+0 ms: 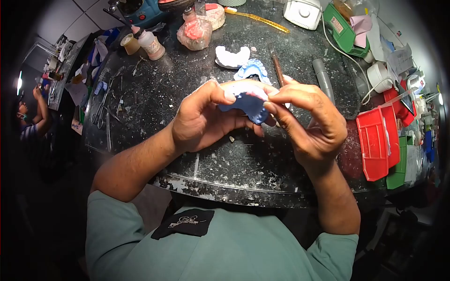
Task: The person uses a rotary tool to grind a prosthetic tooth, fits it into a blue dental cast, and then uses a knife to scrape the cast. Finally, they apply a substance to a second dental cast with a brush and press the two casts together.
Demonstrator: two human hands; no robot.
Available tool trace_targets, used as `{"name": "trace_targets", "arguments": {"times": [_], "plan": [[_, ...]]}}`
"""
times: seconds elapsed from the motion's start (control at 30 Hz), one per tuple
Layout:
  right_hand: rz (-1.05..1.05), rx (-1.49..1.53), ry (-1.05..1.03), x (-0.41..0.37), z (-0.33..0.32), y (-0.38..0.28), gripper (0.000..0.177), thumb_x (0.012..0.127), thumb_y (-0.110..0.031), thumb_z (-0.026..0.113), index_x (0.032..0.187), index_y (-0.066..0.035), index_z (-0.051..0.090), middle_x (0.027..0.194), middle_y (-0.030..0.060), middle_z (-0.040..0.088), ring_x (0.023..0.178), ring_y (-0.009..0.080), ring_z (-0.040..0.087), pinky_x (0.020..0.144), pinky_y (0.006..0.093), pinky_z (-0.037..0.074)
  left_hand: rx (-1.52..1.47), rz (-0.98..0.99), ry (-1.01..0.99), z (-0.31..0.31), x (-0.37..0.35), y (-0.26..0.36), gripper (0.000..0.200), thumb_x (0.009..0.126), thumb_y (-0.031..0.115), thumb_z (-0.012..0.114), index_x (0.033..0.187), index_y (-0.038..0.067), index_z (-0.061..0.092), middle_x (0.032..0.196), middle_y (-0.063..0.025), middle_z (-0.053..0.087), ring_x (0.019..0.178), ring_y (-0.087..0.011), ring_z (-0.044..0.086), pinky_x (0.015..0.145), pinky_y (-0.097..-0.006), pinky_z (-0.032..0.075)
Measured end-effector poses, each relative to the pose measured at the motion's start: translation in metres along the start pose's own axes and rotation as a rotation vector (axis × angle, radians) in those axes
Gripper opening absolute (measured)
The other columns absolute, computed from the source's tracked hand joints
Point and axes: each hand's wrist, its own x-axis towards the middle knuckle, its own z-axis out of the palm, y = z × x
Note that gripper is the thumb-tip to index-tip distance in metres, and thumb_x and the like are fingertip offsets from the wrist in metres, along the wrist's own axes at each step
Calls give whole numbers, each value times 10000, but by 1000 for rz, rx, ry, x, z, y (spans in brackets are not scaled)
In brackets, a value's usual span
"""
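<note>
Dark speckled worktop (pixel 140 107), curved front edge chipped and dusty. White tiled wall (pixel 65 21) at far left. Second bench (pixel 65 61) beyond, cluttered, a person (pixel 33 117) beside it. Small bright light (pixel 19 82) at left edge. Surroundings dim.

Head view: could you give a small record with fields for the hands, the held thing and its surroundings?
left hand: pinches the left end of the blue dental cast
right hand: pinches its right end with the fingertips
table: dark, speckled, dusty
behind the hands: white cast and second blue cast, lying flat
right edge: red bin
</note>
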Motion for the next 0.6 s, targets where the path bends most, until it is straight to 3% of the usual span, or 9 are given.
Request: {"name": "trace_targets", "arguments": {"times": [0.13, 0.23, 0.6], "plan": [[-26, -8, 0, -3, 5, 2, 179, 750, 13, 776, 909, -45, 717, 851, 63, 706, 796, 223, 690, 874, 442, 528, 37, -23, 22, 2, -4, -5, 531, 895, 217, 367, 1332, -72, 456, 1234, -196, 574, 1114, -281, 576, 954, -452, 478], [-36, -28, 6, -3, 6, 0, 188, 738, 13, 782, 904, -44, 715, 843, 68, 702, 788, 228, 688, 862, 426, 532, 93, -59, 96, 7, -6, -4, 605, 867, 255, 417, 1359, -97, 397, 1256, -224, 557, 1128, -328, 567, 975, -486, 456], [-23, 22, -70, -2, 4, 1, 219, 727, 32, 764, 932, -35, 726, 872, 87, 687, 783, 208, 659, 759, 322, 525, 100, -75, 94, 5, -8, -6, 617, 873, 289, 403, 1366, -82, 403, 1272, -234, 538, 1148, -322, 557, 958, -476, 467]]}}
